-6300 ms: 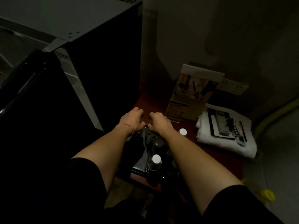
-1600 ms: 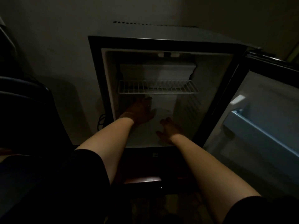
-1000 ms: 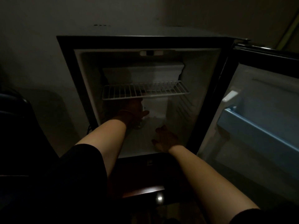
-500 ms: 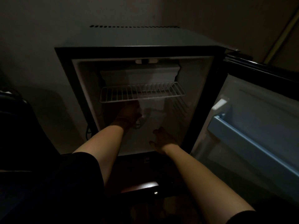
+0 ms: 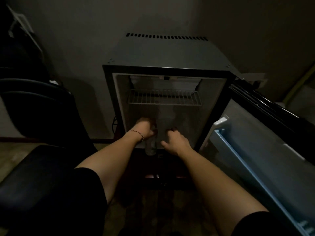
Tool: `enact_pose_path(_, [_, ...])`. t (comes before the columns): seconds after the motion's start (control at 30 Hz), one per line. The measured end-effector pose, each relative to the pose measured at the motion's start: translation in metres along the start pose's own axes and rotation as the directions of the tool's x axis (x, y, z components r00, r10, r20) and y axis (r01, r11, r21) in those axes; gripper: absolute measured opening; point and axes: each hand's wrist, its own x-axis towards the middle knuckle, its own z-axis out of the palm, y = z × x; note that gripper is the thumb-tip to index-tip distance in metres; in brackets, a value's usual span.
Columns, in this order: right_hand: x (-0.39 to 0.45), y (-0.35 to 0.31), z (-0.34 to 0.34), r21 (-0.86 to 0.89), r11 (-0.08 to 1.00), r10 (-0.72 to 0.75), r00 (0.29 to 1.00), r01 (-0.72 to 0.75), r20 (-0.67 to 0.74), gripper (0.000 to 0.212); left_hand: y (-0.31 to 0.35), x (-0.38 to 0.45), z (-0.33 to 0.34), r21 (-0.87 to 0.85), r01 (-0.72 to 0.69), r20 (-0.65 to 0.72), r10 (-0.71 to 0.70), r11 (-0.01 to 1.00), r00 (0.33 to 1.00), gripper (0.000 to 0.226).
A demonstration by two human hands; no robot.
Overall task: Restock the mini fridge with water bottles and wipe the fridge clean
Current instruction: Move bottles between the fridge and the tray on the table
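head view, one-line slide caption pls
Left hand grips a water bottle at the open mini fridge; right hand alongside.

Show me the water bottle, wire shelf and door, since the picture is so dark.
bottle [image 5: 150, 147]: head view, clear lower body below the left hand.
shelf [image 5: 164, 97]: head view, middle of the wire grid.
door [image 5: 265, 138]: head view, inner liner.

A dim hotel-like room: mini fridge [image 5: 163, 53], dark chair [image 5: 34, 106].
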Motion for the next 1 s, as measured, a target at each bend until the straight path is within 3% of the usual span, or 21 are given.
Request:
enact_pose_path(0.1, [-0.024, -0.009, -0.009, -0.006, 0.997, -0.073, 0.997, 0.073, -0.009, 0.051, 0.01, -0.031, -0.013, 0.013, 0.023, -0.023, -0.022, 1.0, 0.999, 0.02])
enact_pose_path(0.3, [-0.07, -0.013, -0.022, -0.018, 0.99, -0.14, 0.989, 0.139, -0.042, 0.055, 0.022, -0.084, -0.018, 0.046, -0.09, -0.081, 0.093, 0.995, 0.992, 0.019])
enact_pose_path(0.6, [-0.182, -0.005, -0.001, 0.0, 0.999, -0.043, 0.987, 0.043, -0.153, 0.053, 0.04, -0.179, 0.006, 0.067, -0.201, -0.101, 0.207, 0.977, 0.973, 0.018])
enact_pose_path(1.0, [-0.368, 0.041, 0.048, 0.044, 0.987, 0.162, 0.976, -0.157, -0.146, 0.051, 0.119, -0.32, 0.075, -0.053, -0.398, 0.033, 0.4, 0.916, 0.916, 0.018])
